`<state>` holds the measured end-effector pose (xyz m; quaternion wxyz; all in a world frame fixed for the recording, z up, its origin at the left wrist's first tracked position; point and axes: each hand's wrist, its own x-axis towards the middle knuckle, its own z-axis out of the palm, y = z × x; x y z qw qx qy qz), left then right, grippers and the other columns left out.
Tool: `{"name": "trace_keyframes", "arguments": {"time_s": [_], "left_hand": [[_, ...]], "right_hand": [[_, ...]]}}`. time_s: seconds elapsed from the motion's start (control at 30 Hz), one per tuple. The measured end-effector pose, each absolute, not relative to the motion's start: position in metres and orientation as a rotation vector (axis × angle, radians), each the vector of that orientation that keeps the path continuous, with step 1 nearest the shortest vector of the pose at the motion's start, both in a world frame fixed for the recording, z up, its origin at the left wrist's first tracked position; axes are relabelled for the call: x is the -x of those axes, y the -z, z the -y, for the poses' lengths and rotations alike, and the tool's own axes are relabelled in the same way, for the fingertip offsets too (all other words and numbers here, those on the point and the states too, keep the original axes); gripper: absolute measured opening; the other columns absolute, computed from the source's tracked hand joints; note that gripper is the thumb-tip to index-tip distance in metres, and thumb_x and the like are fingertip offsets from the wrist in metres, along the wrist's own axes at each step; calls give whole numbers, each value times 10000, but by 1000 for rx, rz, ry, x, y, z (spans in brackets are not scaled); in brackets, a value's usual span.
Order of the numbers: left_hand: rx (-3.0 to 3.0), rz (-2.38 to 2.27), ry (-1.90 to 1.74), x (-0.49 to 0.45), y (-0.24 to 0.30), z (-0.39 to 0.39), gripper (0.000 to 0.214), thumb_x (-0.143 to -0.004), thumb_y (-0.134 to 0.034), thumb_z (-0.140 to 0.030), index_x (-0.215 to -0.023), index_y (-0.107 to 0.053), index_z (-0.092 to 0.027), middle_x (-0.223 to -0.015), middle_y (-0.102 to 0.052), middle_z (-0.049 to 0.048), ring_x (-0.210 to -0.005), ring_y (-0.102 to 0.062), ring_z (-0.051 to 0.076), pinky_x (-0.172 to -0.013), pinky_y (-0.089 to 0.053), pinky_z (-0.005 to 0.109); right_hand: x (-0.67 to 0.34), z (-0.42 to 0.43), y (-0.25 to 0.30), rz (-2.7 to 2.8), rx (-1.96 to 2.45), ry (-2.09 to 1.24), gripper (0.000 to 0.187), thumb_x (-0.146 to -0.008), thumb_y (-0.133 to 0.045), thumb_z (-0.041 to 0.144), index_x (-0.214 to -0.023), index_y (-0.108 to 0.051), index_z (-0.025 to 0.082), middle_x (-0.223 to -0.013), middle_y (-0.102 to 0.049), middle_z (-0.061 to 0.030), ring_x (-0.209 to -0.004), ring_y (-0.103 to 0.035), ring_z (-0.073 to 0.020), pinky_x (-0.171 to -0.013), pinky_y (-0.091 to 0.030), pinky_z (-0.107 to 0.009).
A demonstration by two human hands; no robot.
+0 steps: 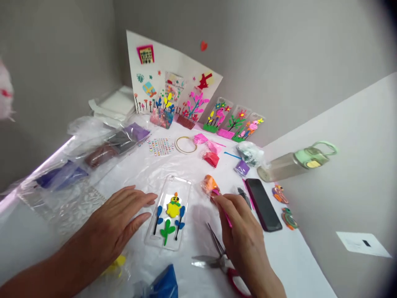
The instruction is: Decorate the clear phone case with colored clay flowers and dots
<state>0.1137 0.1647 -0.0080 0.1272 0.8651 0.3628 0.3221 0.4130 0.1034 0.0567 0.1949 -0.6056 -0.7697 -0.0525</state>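
Note:
A clear phone case [187,194] lies flat at the middle of the table, bearing a yellow clay chick [174,209], blue clay flowers and a green clay plant [167,232]. Just left of it is my left hand [120,219], fingers stretched and thumb apart, holding nothing. My right hand [237,215] pinches a thin pink modelling tool [228,220]. The tool's upper end reaches a lump of orange clay [210,183] in plastic wrap; whether it digs in, I cannot tell. Open scissors [206,261] with red handles lie under and beside my right wrist.
A black phone [263,205] and a bottle [288,163] stand right. Wrapped clay packs [102,155] lie left, a blue pack [166,283] at the front. Decorated cases [218,116] lean at the back before a picture board [173,62]. Red clay [211,159] lies beyond the orange.

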Motion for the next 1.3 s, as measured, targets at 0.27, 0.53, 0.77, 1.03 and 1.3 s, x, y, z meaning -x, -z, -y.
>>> {"name": "trace_keyframes", "arguments": {"time_s": [0.27, 0.53, 0.77, 1.03, 1.3], "left_hand": [[-2205, -1109, -784, -112, 18, -165, 383, -1086, -392, -411, -1419, -550, -306, -1284, -731, 33, -1174, -708, 203, -1038, -568, 328], [-2165, -1057, -731, -116, 16, -167, 464, -1064, -401, -483, -1422, -568, -241, -1321, -740, 78, -1264, -676, 248, -1127, -522, 413], [-2030, -1103, -751, -122, 11, -169, 517, -1024, -361, -578, -1358, -609, -272, -1239, -795, 67, -1279, -685, 292, -1139, -505, 459], [-1899, -1067, -701, -119, 6, -178, 558, -967, -408, -666, -1303, -619, -274, -1220, -801, 101, -1266, -694, 303, -1165, -466, 485], [-1879, -1094, -787, -123, -12, -170, 547, -909, -499, -649, -1220, -627, -217, -1081, -816, 106, -1060, -760, 296, -965, -573, 410]], "right_hand": [[-416, -95, -65, 2383, 2011, -234, 482, -830, -360, -145, -1018, -677, 164, -1139, -647, -134, -985, -644, -233, -825, -528, -342], [-388, -96, -57, 2443, 1826, -269, 578, -858, -420, -122, -1305, -646, 166, -1103, -747, -111, -1116, -639, -223, -940, -474, -300], [-374, -99, -43, 2340, 1783, -266, 661, -837, -414, -113, -1452, -505, 110, -1205, -748, -158, -1145, -665, -232, -946, -486, -325], [-382, -105, -33, 2224, 1747, -345, 643, -849, -461, -96, -1439, -521, 153, -1184, -776, -88, -1119, -690, -204, -924, -495, -292], [-388, -108, -56, 2081, 1794, -330, 225, -1048, -520, 128, -1188, -695, 111, -1043, -762, -107, -1058, -705, -260, -965, -514, -439]]}}
